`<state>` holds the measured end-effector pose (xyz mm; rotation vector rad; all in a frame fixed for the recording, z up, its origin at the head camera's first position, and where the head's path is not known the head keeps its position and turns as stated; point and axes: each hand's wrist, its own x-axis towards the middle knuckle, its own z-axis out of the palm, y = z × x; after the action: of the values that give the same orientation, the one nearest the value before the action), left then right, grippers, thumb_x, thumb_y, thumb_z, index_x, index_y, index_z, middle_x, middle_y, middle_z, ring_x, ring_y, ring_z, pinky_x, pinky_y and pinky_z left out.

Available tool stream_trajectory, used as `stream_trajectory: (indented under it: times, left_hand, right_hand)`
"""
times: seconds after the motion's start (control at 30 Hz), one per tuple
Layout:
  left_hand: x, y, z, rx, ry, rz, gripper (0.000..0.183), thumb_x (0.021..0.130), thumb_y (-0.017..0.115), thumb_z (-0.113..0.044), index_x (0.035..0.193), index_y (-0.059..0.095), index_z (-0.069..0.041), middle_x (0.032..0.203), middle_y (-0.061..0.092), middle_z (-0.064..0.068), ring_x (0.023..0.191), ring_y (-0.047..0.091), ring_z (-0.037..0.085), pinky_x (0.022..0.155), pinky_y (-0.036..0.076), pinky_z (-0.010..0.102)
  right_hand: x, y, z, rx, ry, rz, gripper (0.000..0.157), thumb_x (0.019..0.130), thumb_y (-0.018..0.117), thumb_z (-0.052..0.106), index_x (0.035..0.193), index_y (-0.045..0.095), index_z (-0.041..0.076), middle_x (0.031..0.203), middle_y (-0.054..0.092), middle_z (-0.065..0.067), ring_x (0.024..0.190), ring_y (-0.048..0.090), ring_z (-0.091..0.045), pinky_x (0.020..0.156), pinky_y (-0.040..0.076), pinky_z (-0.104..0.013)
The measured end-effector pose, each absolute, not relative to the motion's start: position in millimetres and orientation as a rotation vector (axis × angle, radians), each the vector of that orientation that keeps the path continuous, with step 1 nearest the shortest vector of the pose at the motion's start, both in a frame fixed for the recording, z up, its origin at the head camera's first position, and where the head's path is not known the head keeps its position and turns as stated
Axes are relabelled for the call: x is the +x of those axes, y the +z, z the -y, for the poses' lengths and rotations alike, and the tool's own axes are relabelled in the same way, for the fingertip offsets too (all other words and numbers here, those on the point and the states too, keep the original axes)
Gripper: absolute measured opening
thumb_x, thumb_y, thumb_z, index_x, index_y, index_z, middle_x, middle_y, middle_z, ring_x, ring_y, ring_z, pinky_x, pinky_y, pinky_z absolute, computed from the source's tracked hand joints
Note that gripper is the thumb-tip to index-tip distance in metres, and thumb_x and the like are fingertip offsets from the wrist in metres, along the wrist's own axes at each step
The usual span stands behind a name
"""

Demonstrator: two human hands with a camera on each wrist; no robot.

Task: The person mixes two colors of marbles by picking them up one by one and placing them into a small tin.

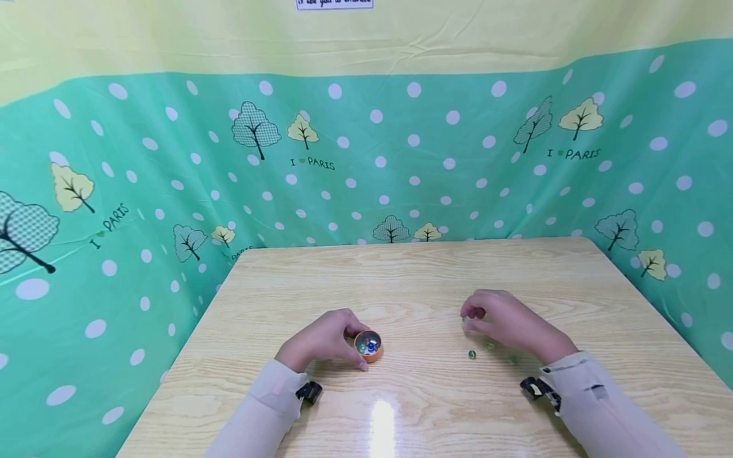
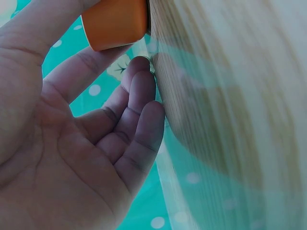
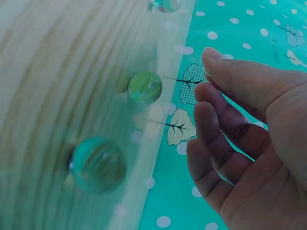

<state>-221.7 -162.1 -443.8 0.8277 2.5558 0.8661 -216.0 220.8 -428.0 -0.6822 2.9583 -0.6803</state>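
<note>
your left hand [image 1: 328,339] grips orange cup [image 1: 375,357], marbles [image 1: 371,347] inside. right hand [image 1: 506,321] pinching small marble [image 1: 464,319], pretty sure. cup's off to its left, bit nearer you; loose marbles [image 1: 472,355] on counter [image 1: 424,401] just your side of it.

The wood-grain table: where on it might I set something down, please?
Bare patches: the back of the table, before the polka-dot curtain, and the middle, between the orange cup and right hand. Crowded: around that hand, where glass marbles lie.

Shows orange on the cup [image 2: 117,24], green on the loose marbles [image 3: 146,86], pale woodgrain across the counter [image 1: 418,286], white-dotted teal on the cloth [image 1: 395,181].
</note>
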Motion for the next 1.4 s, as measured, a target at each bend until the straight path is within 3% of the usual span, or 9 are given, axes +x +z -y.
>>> stream_trajectory:
  times: [0.67,1.4]
  left_hand:
    - [-223.1,-444.1,161.5,0.853,0.880,-2.537,0.040,0.068,0.099,-0.032,0.105,0.083,-0.027,0.091,0.072,-0.006,0.084,0.053,0.014,0.073,0.045,0.026]
    - [-221.4,-444.4,161.3,0.801,0.849,-2.581,0.044,0.066,0.100,-0.033,0.106,0.082,-0.028,0.094,0.066,-0.006,0.088,0.053,0.019,0.075,0.043,0.028]
  right_hand:
    - [-217.8,-419.6,-191.8,-0.827,-0.703,-2.941,0.012,0.091,0.081,0.020,0.101,0.076,0.019,0.095,0.066,0.014,0.090,0.061,-0.005,0.083,0.056,-0.032]
    - [-216.8,-419.5,-163.8,-0.945,-0.734,-2.889,0.013,0.091,0.081,0.020,0.104,0.077,0.018,0.104,0.067,0.009,0.101,0.067,-0.016,0.088,0.056,-0.035]
